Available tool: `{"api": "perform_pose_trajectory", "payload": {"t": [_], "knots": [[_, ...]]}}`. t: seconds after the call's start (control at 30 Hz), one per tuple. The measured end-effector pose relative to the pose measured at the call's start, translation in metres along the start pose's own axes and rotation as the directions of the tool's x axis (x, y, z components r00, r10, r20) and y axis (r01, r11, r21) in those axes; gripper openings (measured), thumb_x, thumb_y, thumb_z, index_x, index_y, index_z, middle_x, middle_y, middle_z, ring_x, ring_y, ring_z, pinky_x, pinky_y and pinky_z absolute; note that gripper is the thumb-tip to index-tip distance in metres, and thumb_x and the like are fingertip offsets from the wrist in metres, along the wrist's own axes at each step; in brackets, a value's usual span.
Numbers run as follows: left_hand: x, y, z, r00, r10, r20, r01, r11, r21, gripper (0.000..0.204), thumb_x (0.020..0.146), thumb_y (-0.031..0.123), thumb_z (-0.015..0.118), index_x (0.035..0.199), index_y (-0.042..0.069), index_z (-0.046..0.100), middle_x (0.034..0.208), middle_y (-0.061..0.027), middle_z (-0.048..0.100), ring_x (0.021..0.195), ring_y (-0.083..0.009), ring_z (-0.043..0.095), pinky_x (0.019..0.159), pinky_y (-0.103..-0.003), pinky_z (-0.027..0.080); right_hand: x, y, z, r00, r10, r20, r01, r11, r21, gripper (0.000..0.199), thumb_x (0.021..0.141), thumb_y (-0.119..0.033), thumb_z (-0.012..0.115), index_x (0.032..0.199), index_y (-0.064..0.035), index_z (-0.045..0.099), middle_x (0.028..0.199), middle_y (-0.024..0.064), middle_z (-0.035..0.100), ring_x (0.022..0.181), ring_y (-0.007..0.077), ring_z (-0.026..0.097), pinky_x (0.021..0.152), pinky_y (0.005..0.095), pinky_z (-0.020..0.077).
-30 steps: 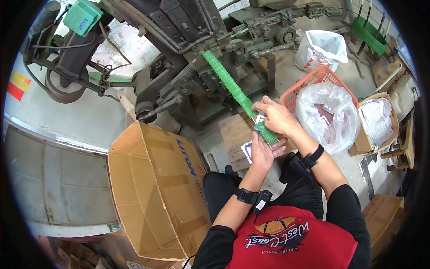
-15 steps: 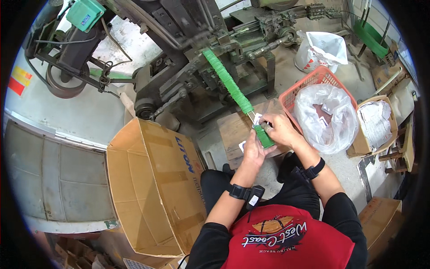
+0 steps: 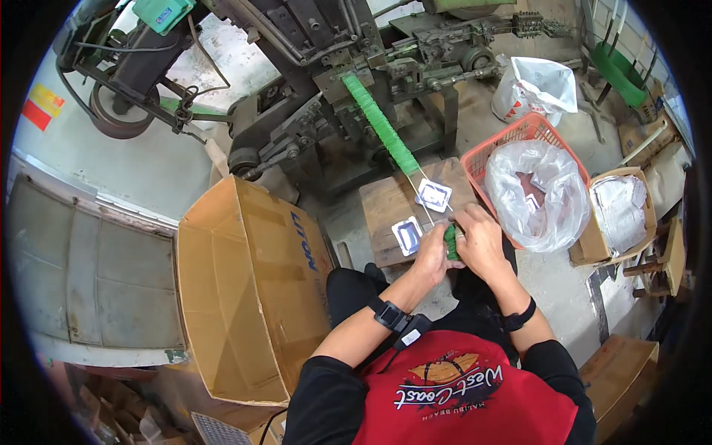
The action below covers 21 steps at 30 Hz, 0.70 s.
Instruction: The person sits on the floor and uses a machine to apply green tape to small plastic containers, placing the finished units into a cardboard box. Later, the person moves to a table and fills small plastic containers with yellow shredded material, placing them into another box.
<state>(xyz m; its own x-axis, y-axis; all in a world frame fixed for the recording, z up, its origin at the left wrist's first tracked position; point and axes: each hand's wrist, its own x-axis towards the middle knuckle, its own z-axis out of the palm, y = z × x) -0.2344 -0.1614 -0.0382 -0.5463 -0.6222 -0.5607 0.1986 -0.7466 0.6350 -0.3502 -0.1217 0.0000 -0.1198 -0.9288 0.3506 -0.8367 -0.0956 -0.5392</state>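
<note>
A small manufacturing workshop: a heavy, greasy dark metal machine [image 3: 319, 81] with belt wheel and linkages stands on a stained concrete floor [image 3: 148, 159], surrounded by open brown cardboard cartons [image 3: 245, 297] and an orange plastic basket [image 3: 519, 137].

A small wooden desk [image 3: 386, 211] carries two white packets, one [image 3: 433, 195] near its middle, another [image 3: 407, 236] toward its front edge.

The scene is evenly and brightly lit, with soft light and only faint shadows under the machine [image 3: 326, 81] at upper centre. The plastic bag [image 3: 534, 193] at right shows mild glare, and the pale floor [image 3: 141, 159] at upper left is slightly washed out. Fisheye distortion bends straight edges toward the rim, and a black border rings the frame. The centre is sharp; the margins soften slightly.
</note>
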Motion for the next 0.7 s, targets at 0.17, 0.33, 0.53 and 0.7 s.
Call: {"api": "perform_pose_trajectory", "payload": {"t": [0.17, 0.33, 0.53, 0.7], "knots": [[-0.015, -0.007, -0.007, 0.997, 0.078, 0.014, -0.079, 0.995, 0.058, 0.036, 0.094, 0.042, 0.042, 0.109, 0.011, 0.051, 0.086, -0.0025, 0.061, 0.068, -0.0145, 0.062, 0.045, -0.031, 0.052, -0.012, 0.004, -0.002, 0.998, -0.067, -0.005, 0.067, 0.991, 0.116, 0.034, 0.064, 0.004, 0.055, 0.097, -0.0030, 0.060, 0.091, 0.0166, 0.059, 0.087, 0.0356, 0.057, 0.074, 0.0438, 0.0464], [-0.016, -0.014, -0.020, 0.990, 0.067, 0.123, -0.078, 0.993, 0.090, 0.034, 0.095, 0.038, 0.044, 0.108, 0.008, 0.050, 0.086, -0.0043, 0.061, 0.067, -0.0164, 0.064, 0.047, -0.032, 0.054, -0.014, 0.006, 0.003, 0.999, 0.041, 0.012, -0.042, 0.972, 0.231, 0.041, 0.064, 0.009, 0.050, 0.102, -0.0023, 0.058, 0.097, 0.0200, 0.060, 0.095, 0.0375, 0.056, 0.080, 0.0431, 0.0459], [-0.026, -0.023, -0.018, 0.972, 0.002, 0.235, -0.040, 0.987, 0.156, 0.031, 0.095, 0.033, 0.044, 0.108, 0.006, 0.050, 0.088, -0.0072, 0.062, 0.070, -0.0198, 0.066, 0.047, -0.031, 0.055, -0.028, 0.012, 0.008, 0.961, 0.275, -0.017, -0.245, 0.884, 0.399, 0.045, 0.062, 0.012, 0.044, 0.103, -0.0006, 0.057, 0.098, 0.0223, 0.061, 0.097, 0.0388, 0.057, 0.084, 0.0409, 0.0456], [-0.029, -0.026, -0.020, 0.948, -0.075, 0.308, 0.033, 0.990, 0.138, 0.030, 0.095, 0.030, 0.045, 0.110, 0.004, 0.050, 0.092, -0.0110, 0.063, 0.072, -0.0223, 0.067, 0.048, -0.029, 0.055, -0.035, 0.032, 0.015, 0.894, 0.428, 0.134, -0.402, 0.631, 0.663, 0.021, 0.081, 0.009, 0.049, 0.100, 0.0046, 0.058, 0.088, 0.0068, 0.062, 0.073, 0.0110, 0.056, 0.066, 0.0242, 0.0447]]}}
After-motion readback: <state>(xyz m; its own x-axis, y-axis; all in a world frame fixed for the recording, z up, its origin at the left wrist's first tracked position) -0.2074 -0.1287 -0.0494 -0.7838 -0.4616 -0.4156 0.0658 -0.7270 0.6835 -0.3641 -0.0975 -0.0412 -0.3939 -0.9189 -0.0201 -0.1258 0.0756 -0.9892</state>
